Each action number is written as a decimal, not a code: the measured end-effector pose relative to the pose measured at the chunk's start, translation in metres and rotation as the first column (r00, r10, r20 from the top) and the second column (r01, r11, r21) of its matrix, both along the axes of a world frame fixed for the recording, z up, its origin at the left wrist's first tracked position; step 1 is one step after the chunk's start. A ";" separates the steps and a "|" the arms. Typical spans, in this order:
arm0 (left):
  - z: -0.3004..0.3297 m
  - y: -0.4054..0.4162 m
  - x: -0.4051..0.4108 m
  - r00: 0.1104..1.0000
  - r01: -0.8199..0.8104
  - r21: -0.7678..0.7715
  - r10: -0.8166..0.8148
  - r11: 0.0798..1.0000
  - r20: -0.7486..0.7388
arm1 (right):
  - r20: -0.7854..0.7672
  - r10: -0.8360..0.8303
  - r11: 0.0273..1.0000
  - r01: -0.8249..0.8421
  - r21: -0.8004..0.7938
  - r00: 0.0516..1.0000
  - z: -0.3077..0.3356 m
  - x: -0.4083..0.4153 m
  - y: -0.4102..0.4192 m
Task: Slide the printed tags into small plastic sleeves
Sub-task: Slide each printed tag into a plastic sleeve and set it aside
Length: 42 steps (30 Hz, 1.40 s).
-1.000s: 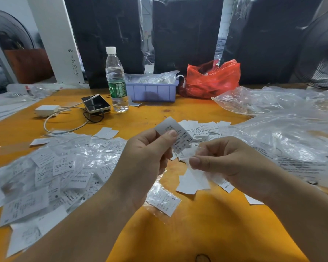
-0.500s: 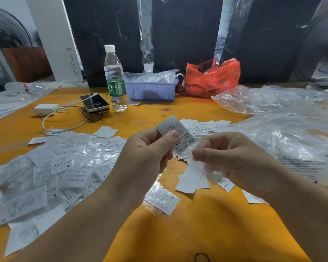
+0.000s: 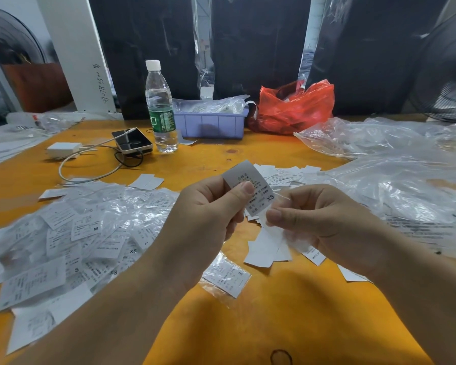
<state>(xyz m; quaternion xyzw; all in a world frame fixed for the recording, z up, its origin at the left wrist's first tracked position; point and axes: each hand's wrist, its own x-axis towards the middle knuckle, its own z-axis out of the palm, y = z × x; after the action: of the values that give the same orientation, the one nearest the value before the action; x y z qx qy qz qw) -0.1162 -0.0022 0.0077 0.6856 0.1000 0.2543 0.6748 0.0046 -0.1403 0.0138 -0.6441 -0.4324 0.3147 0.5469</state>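
While the left hand [image 3: 208,212] pinches an XS tag [image 3: 250,189], the right hand [image 3: 324,219] pinches a clear sleeve [image 3: 281,234].

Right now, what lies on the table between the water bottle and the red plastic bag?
In the head view, a lilac plastic bin holding clear bags stands between the water bottle and the red plastic bag.

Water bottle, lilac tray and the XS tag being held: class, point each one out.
Water bottle [image 3: 161,119], head view, on its green label.
Lilac tray [image 3: 211,126], head view, on its front wall.
XS tag [image 3: 258,192], head view, on its printed face.
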 end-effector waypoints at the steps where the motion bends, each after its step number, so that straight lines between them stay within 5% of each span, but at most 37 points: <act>1: 0.000 0.000 0.000 1.000 -0.002 0.006 0.002 1.000 -0.002 | -0.002 0.002 1.000 -0.002 -0.003 1.000 0.000 -0.001 0.000; 42: -0.005 0.000 -0.001 0.994 -0.100 0.209 0.091 0.973 0.056 | -0.088 0.074 0.997 -0.070 0.044 0.993 -0.007 0.008 0.001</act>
<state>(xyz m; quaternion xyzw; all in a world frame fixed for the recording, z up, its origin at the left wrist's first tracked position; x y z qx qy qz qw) -0.1173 -0.0018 0.0028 0.7418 0.0898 0.3113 0.5872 0.0128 -0.1391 0.0070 -0.6019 -0.4368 0.3539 0.5672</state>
